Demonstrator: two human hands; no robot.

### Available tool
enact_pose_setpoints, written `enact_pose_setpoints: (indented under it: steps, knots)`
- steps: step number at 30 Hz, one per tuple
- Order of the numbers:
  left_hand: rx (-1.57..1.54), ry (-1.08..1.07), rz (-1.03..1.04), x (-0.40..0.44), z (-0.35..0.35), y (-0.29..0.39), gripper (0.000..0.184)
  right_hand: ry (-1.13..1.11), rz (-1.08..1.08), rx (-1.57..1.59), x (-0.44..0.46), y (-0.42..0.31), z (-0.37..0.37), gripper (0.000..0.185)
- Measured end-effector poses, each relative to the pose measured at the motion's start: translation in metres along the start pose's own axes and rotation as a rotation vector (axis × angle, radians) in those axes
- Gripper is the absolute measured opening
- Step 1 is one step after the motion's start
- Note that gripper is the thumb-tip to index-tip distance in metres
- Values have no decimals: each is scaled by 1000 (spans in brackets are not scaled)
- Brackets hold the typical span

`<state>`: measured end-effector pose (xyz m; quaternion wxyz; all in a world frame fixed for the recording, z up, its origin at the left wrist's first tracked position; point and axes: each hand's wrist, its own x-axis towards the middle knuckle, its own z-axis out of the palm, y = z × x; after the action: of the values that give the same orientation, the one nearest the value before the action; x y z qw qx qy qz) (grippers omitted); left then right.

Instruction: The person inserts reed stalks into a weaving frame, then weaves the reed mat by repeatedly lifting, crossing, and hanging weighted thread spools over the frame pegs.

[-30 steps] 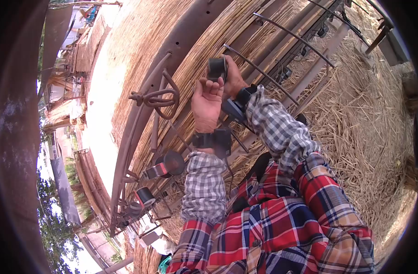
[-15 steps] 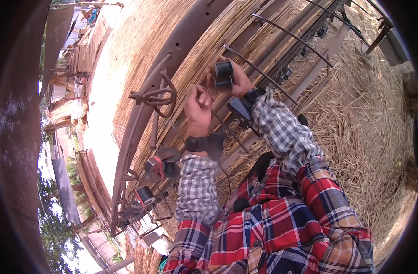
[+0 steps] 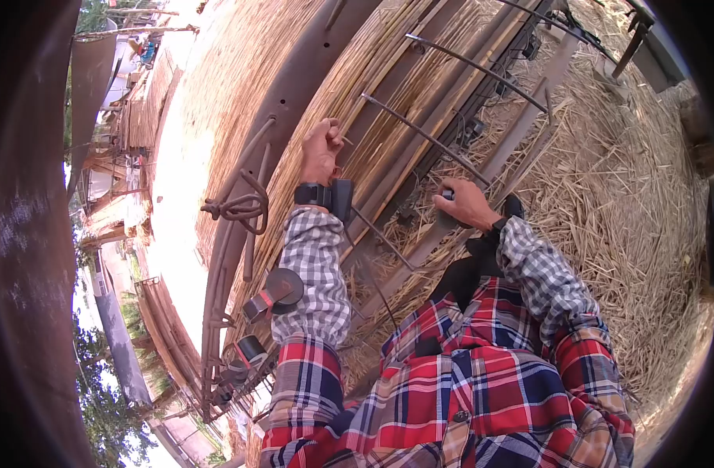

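My left hand [image 3: 321, 153] is raised over the layer of reeds [image 3: 372, 72], its fingers curled closed; what they pinch, if anything, is too small to tell. Lower and to the right, my right hand [image 3: 467, 204] wraps round the dark spool [image 3: 448, 194], of which only a small part shows between thumb and fingers. That hand is over a metal bar near the straw-covered ground. A thin metal rod [image 3: 427, 134] slants between the two hands. Any thread from the spool cannot be made out.
A curved brown metal beam [image 3: 283, 101] runs along the left, with a looped metal piece [image 3: 244, 210] on it. More spools [image 3: 285, 287] with red bands sit beside my left forearm. Loose straw [image 3: 591, 234] covers the ground at the right.
My right hand has moved down and right, away from the left hand, with the spool now mostly hidden in its grip. My left hand has shifted slightly up and left. The view has shifted a little.
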<state>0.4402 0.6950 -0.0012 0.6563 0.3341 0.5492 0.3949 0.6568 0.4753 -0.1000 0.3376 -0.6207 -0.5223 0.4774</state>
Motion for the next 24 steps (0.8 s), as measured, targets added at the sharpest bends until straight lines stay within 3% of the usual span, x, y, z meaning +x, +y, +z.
enact_pose_setpoints:
  steps: [1,3,4,6,10,12,13,19,24]
  knots:
    - [2,-5,0,6,-3,0,20,-6,12,-97,-10,-1,-7,34]
    - [610,-32,96,10,-2,1,19,33,-21,-144,-17,10,-7,35]
    - [612,-39,93,13,0,2,19,67,-54,-194,-18,15,-7,36]
    - [1131,-10,497,13,1,1,23,87,-39,-241,-21,18,-8,36]
    - [1120,-41,484,10,-2,8,17,37,-6,-333,-27,22,-16,38]
    - [815,-7,276,7,-2,8,10,44,-11,-353,-32,26,-18,39]
    - [813,-5,274,5,-1,7,10,48,-18,-372,-36,28,-20,40]
    - [1239,-211,682,-7,0,0,18,-23,-64,-286,-44,48,-23,44]
    - [1395,-179,727,-12,11,-9,11,-33,-65,-158,-55,47,-34,38]
